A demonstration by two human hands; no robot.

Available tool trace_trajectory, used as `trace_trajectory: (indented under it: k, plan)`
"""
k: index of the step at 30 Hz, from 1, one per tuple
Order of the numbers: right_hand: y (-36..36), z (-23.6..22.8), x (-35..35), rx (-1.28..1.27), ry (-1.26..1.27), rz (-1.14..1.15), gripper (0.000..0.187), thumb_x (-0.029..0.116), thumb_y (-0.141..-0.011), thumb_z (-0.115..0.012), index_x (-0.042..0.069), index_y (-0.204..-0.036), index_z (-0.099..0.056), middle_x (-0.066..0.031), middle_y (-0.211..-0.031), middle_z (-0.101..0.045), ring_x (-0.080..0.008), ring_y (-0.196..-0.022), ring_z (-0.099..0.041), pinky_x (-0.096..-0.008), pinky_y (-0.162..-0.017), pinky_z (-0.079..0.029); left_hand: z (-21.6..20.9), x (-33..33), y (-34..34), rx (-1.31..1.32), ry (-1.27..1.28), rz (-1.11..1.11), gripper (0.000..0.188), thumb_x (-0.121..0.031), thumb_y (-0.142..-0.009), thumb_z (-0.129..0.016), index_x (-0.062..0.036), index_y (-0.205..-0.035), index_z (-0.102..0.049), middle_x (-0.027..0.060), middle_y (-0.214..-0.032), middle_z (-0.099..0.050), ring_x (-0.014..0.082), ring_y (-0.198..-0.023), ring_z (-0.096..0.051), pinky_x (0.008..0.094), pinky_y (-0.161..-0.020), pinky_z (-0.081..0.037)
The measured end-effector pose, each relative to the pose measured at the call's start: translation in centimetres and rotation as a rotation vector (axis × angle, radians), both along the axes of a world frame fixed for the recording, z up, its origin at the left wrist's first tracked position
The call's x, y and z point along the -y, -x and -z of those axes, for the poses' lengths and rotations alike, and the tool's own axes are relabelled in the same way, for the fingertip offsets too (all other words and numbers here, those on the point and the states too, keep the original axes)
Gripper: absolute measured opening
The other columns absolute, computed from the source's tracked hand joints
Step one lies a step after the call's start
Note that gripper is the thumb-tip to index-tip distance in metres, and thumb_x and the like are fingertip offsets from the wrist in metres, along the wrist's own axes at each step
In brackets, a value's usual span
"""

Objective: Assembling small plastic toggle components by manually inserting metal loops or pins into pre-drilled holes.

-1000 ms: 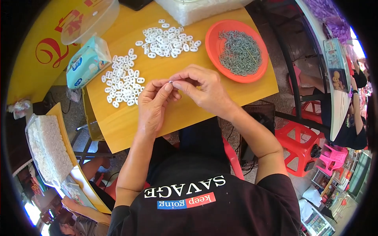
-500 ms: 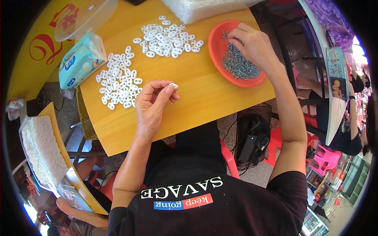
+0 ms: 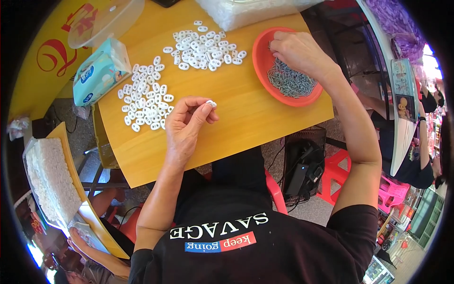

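Note:
Above the near part of the table, my left hand (image 3: 187, 124) pinches a small white oval plastic piece (image 3: 211, 103) between thumb and fingertips. My right hand (image 3: 302, 53) reaches into the red plastic bowl (image 3: 258, 64) at the right, fingers bent and drawn together over its far left part. Whatever those fingertips hold is hidden. Many small grey screws (image 3: 291, 81) fill the bowl below that hand. Loose white two-holed oval pieces lie in two groups: a left pile (image 3: 144, 102) beside my left hand and a far pile (image 3: 203, 49) at the table's middle.
A blue tissue pack (image 3: 101, 71) stands at the table's left edge, near a clear plastic tub (image 3: 106, 23). A large clear bag of white pieces (image 3: 250, 13) rests at the far edge. Another person's arm (image 3: 97, 253) shows at lower left, by a second table.
My right hand has shifted slightly toward the bowl's far left, and its elbow has swung outward to the right. My left hand keeps its pinch on the white piece.

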State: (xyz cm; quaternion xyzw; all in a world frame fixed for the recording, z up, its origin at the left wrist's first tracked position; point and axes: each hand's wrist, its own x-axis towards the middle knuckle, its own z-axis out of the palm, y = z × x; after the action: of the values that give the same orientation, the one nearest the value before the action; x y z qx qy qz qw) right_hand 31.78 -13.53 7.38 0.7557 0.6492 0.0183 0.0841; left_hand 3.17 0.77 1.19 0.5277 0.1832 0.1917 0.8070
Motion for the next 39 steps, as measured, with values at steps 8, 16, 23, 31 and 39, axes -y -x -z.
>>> trace_trajectory:
  k: [8,16,23,31,39]
  plan:
    - [1.1,0.1,0.6,-0.018,-0.052,-0.039,0.01,0.01,-0.077,-0.065,0.004,-0.081,-0.058,-0.0101,-0.085,-0.057,-0.0291,-0.079,-0.061,-0.0402,-0.067,-0.051,0.1,0.5,0.5,-0.022,0.07,0.019,0.013,-0.006,-0.094,-0.061,0.0023,-0.104,-0.061,0.0069,-0.091,-0.067,0.0122,-0.078,-0.063,0.0247,-0.071,-0.05]
    - [1.3,0.7,-0.2,0.047,-0.069,-0.129,0.012,0.008,-0.075,-0.066,0.004,-0.084,-0.059,-0.0096,-0.085,-0.058,-0.0275,-0.08,-0.062,-0.0387,-0.067,-0.052,0.3,-0.2,0.9,-0.024,0.102,-0.011,0.015,-0.01,-0.096,-0.06,0.0021,-0.103,-0.06,0.009,-0.091,-0.067,0.0139,-0.075,-0.064,0.0259,-0.068,-0.051]
    - [3.9,-0.5,1.0,-0.533,-0.509,0.264,0.008,0.006,-0.085,-0.064,0.0,-0.088,-0.06,-0.0087,-0.08,-0.063,-0.0186,-0.068,-0.062,-0.0302,-0.063,-0.05,0.6,-0.5,0.0,0.068,0.183,0.016,0.013,-0.009,-0.096,-0.058,0.0009,-0.104,-0.058,0.0113,-0.089,-0.067,0.0158,-0.072,-0.066,0.026,-0.066,-0.051]
    - [14.1,1.7,-1.4,-1.348,-0.769,0.457,0.016,0.006,-0.093,-0.062,-0.003,-0.106,-0.065,-0.0047,-0.093,-0.066,-0.0086,-0.077,-0.06,-0.0248,-0.074,-0.055,0.9,-0.6,0.3,0.101,0.203,-0.008,0.015,-0.011,-0.095,-0.061,0.0002,-0.104,-0.058,0.0094,-0.088,-0.067,0.014,-0.074,-0.064,0.0256,-0.068,-0.051]
    - [17.9,5.1,-2.8,-1.877,-0.858,0.532,0.016,0.012,-0.095,-0.062,-0.002,-0.103,-0.062,-0.0047,-0.089,-0.064,-0.0084,-0.074,-0.057,-0.0246,-0.069,-0.052,0.7,-0.4,0.4,0.101,0.165,-0.001,0.015,-0.012,-0.094,-0.062,0.0009,-0.102,-0.058,0.0075,-0.085,-0.066,0.0118,-0.074,-0.062,0.0245,-0.068,-0.05]
